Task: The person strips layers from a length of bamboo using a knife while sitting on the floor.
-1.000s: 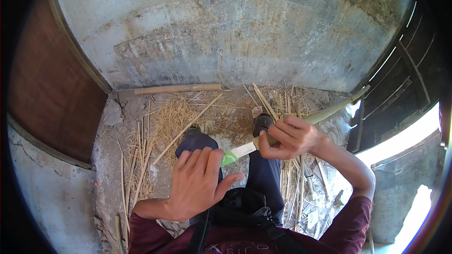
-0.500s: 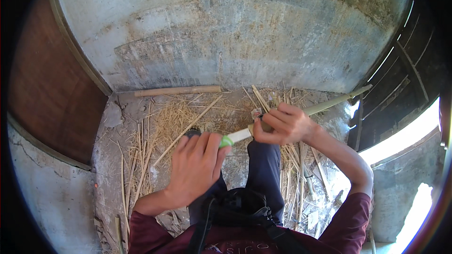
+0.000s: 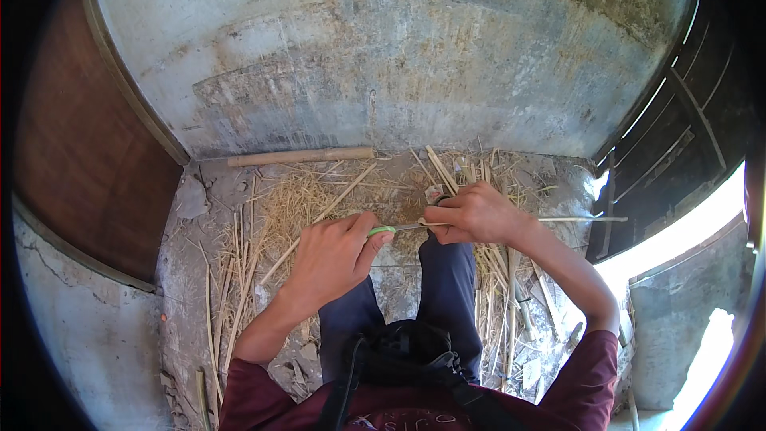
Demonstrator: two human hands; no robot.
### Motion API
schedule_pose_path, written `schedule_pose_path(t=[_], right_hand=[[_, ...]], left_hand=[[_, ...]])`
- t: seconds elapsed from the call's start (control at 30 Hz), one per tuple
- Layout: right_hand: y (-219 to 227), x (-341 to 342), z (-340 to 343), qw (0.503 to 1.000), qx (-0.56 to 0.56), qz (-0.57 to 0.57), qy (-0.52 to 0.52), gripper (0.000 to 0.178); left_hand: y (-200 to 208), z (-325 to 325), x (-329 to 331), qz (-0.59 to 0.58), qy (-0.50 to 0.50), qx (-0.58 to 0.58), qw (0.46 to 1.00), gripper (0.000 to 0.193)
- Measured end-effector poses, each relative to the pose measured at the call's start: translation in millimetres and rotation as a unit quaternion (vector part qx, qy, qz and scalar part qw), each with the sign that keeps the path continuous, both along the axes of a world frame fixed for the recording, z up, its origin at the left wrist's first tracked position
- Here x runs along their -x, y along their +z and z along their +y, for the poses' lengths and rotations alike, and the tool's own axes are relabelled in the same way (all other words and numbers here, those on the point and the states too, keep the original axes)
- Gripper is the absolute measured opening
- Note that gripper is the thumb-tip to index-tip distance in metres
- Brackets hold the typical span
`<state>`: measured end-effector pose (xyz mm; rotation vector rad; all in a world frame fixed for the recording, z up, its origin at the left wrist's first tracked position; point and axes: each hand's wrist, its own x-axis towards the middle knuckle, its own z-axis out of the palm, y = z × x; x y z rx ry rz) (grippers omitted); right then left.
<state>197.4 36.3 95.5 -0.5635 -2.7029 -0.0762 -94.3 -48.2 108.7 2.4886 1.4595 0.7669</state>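
My left hand (image 3: 329,259) is closed round the green handle of a knife (image 3: 381,231), its blade pointing right. The blade looks narrow, seen nearly edge-on, and its tip meets the near end of a bamboo strip (image 3: 582,219) at my right hand (image 3: 479,214). The fingers of that hand are wrapped round the strip. Its long pale tail runs out to the right beyond my wrist, roughly level. Both hands are above my knees, close to each other. The strip's middle is hidden behind my right hand and forearm.
A thick bamboo pole (image 3: 299,157) lies along the foot of the stained wall (image 3: 383,72). Shavings (image 3: 291,195) heap on the floor in front of me. Loose strips (image 3: 235,271) lie at the left, more at the right. A brown door panel (image 3: 100,136) stands left.
The knife and the bamboo strip have turned from broad face to narrow edge. The strip's far end has swung down toward me. My left hand has risen slightly.
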Motion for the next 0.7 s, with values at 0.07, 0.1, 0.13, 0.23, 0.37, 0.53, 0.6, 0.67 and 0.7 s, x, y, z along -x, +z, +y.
schedule_pose_path(t=[0.07, 0.1, 0.13, 0.23, 0.37, 0.53, 0.6, 0.67, 0.7], right_hand=[[-0.9, -1.4, -2.6, 0.999, 0.051, 0.005, -0.003, 0.019], [-1.1, -2.4, -4.1, 0.997, 0.076, 0.007, -0.005, 0.019], [-0.5, -2.1, -6.0, 0.995, 0.103, 0.011, -0.006, 0.018], [4.3, -0.2, -11.2, 0.981, 0.192, 0.017, -0.007, 0.017], [4.0, -1.9, -9.4, 0.954, 0.299, 0.021, -0.005, 0.019], [3.1, -6.1, -5.0, 0.919, 0.392, 0.049, 0.001, 0.022], [-0.5, -7.0, -4.5, 0.9, 0.43, 0.076, -0.003, 0.024], [3.2, -6.7, -3.5, 0.894, 0.44, 0.081, -0.005, 0.025], [4.5, -6.6, -3.1, 0.891, 0.446, 0.083, -0.006, 0.026]], left_hand=[[6.5, 0.4, 0.3, 0.001, 0.002, 0.016, 1.0, 0.026], [9.0, 1.2, 0.2, -0.004, -0.001, 0.018, 1.0, 0.025], [10.5, 1.6, 0.3, -0.009, -0.003, 0.019, 1.0, 0.025], [6.9, 4.6, 1.8, -0.03, -0.017, -0.009, 0.999, 0.022], [4.0, 8.6, 0.1, -0.04, -0.036, -0.073, 0.996, 0.024], [5.0, 12.0, -4.0, -0.033, -0.045, -0.107, 0.993, 0.021], [2.1, 13.7, -4.1, -0.043, -0.044, -0.09, 0.994, 0.02], [1.4, 13.6, -3.7, -0.051, -0.043, -0.086, 0.994, 0.018], [1.3, 13.1, -4.0, -0.054, -0.042, -0.089, 0.994, 0.017]])
